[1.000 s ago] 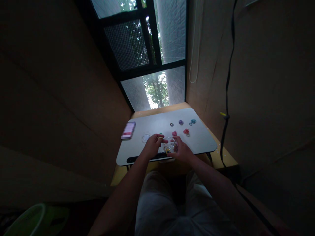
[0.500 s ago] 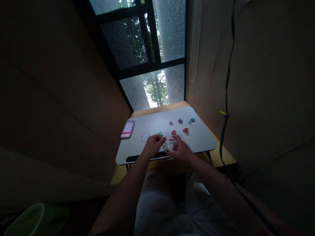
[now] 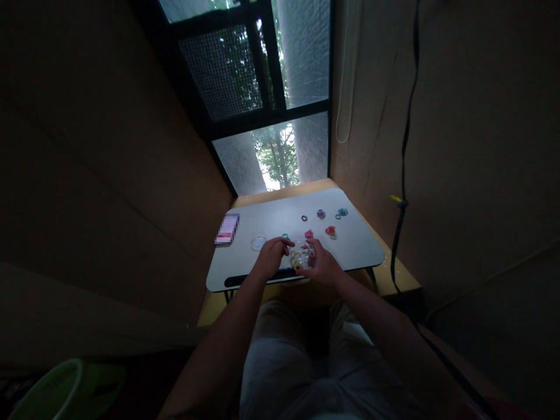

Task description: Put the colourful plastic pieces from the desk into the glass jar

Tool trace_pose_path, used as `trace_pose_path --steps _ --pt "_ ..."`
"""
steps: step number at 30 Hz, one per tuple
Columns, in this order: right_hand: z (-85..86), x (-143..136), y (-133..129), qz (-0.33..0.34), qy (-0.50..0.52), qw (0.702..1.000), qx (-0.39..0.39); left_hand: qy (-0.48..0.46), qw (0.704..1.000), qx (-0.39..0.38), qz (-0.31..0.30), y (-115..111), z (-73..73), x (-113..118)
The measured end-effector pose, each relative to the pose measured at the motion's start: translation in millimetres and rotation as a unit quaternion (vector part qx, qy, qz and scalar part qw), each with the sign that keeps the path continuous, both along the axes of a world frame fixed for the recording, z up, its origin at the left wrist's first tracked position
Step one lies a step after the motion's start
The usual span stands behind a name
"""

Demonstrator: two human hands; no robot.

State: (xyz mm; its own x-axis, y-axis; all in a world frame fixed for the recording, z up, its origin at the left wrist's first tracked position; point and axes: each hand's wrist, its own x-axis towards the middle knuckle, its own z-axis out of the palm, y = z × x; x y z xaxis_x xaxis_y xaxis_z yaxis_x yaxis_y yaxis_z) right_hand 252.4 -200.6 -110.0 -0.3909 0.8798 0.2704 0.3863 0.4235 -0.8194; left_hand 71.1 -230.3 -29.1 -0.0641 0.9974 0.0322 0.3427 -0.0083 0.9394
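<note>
Low on the left we pick up a green tub (image 3: 65, 385), then on the white table (image 3: 266, 216) a phone (image 3: 227, 229), its screen blurred, and a clear round lid (image 3: 258, 242). Now the left hand (image 3: 275, 255) – fingers bent, tips at the jar's left side, and we cannot tell whether they pinch anything. Green rings (image 3: 285, 237) peek out just beyond it. Next, the clear jar (image 3: 301, 256), at the table's near edge with yellowish rings inside! Past it we spot a dark ring (image 3: 304, 218), a pink bunch (image 3: 309, 234) and a purple bunch (image 3: 321, 214). The right hand (image 3: 324, 263) has the jar – thumb and fingers parted to its width, curled around its right side. Beyond sit a red bunch (image 3: 331, 231) and, farthest right, a teal bunch (image 3: 342, 212).
</note>
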Motion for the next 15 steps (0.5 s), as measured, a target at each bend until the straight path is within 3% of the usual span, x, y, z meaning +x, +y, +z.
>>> trace_pose_path --steps 6,15 --pt "-3.7 0 1 0.004 0.007 1.0 -0.002 -0.124 0.991 -0.052 0.012 1 -7.3 -2" --pt "-8.4 1 3 0.006 0.012 1.0 0.009 -0.104 0.992 -0.064 -0.038 -2 -10.1 -5"
